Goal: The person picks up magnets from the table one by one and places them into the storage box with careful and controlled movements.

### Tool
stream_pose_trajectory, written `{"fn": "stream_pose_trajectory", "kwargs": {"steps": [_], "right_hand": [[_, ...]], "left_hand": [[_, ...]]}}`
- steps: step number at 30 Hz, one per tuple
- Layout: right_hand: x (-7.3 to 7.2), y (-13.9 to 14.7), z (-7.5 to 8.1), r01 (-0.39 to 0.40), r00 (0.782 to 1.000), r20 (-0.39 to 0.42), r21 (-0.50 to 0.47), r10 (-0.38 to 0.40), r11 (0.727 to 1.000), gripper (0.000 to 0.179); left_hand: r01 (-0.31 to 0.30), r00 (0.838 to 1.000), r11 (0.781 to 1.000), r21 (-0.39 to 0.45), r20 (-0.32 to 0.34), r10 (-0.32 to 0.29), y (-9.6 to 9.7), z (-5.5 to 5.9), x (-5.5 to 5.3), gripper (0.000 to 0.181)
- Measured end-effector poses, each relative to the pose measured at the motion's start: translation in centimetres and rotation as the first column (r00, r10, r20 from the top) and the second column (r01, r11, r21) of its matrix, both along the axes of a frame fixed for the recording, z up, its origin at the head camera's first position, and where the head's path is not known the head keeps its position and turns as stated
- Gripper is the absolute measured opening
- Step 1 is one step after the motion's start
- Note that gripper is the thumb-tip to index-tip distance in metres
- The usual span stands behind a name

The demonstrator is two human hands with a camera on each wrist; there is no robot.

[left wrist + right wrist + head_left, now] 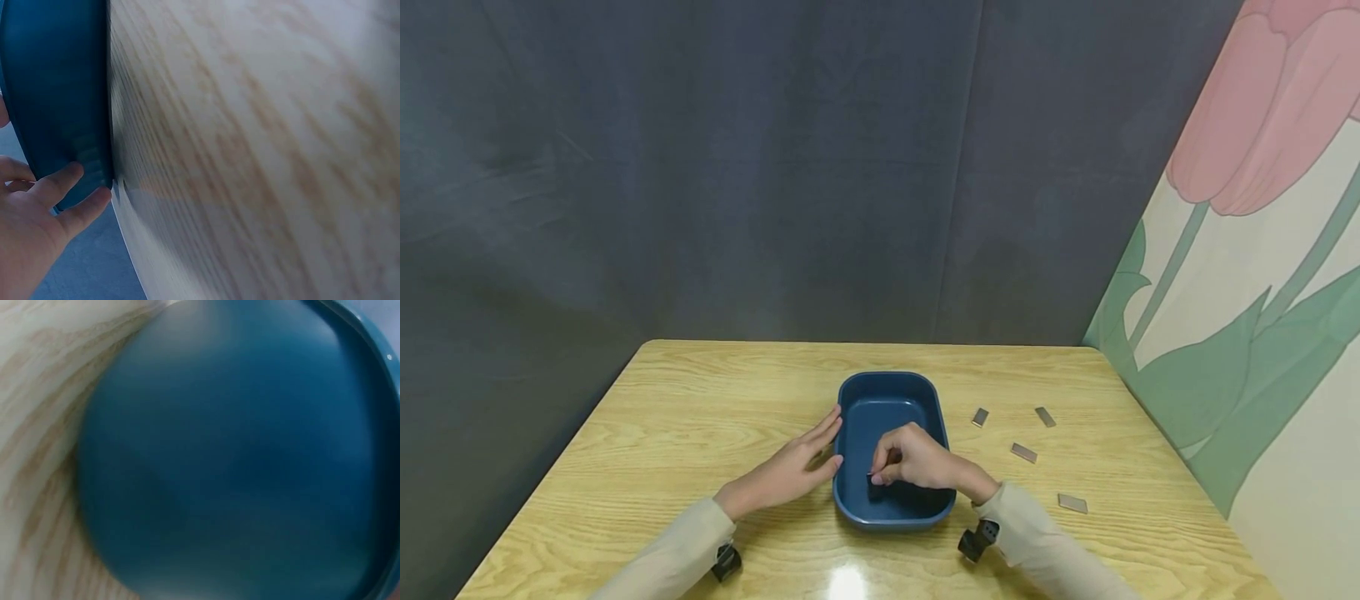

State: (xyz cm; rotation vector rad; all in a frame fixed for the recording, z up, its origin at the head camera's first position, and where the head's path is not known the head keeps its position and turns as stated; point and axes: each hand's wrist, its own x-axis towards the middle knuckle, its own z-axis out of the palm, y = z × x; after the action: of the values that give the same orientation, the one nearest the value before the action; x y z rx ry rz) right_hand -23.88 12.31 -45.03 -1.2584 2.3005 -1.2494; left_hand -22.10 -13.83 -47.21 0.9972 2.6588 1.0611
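The right hand (917, 458) is inside the tray, thumb and fingers pinching a small dark piece; the left hand (793, 473) has its fingers stretched out, their tips touching the outside of the tray's left wall.

The blue tray (872, 425) sits upright on the table, looks smooth and stiff, and is probably light enough to slide if pushed; its raised rim or two opposite sides would give the best hold. The small dark piece (870, 477) is low inside the tray, towards the near end and mostly hidden by the fingertips. It is likely light, hard and a little slippery, best taken by its edges; what it is made of cannot be told.

Around them, a dark curtain (775, 167) hangs behind, a wall (1247, 250) painted with a flower stands on the right, and the wooden table (722, 392) lies below. Right of the tray, well apart, lie four flat metal pieces (1024, 452), thin enough to be awkward to lift. The tray's right wall stands between them and its inside, and the right forearm crosses that side. The right wrist view shows only tray and table.
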Motion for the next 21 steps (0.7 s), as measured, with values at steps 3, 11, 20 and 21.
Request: {"fn": "stream_pose_trajectory", "kwargs": {"steps": [3, 11, 20, 21], "right_hand": [[-0.04, -0.11, -0.27, -0.01, 1.0, 0.018, -0.004, 0.011, 1.0, 0.009], [-0.1, -0.38, -0.62, -0.027, 0.999, 0.041, -0.002, 0.027, 1.0, 0.008], [-0.15, -0.57, -0.72, -0.056, 0.997, 0.056, -0.002, 0.056, 0.998, 0.006], [-0.14, -0.62, -0.74, -0.057, 0.997, 0.055, 0.001, 0.057, 0.998, 0.006]], "left_hand": [[0.0, 1.0, 1.0, 0.004, 0.004, 0.0, -0.02, 0.0, 0.0, 0.065], [0.001, 1.0, 1.0, -0.004, 0.013, -0.001, -0.06, 0.07, 0.03, 0.068], [-0.002, 1.0, 1.0, -0.003, 0.003, 0.002, 0.01, -0.07, -0.01, 0.065], [-0.002, 1.0, 1.0, -0.002, 0.003, 0.002, 0.02, -0.1, 0.0, 0.064]]}}
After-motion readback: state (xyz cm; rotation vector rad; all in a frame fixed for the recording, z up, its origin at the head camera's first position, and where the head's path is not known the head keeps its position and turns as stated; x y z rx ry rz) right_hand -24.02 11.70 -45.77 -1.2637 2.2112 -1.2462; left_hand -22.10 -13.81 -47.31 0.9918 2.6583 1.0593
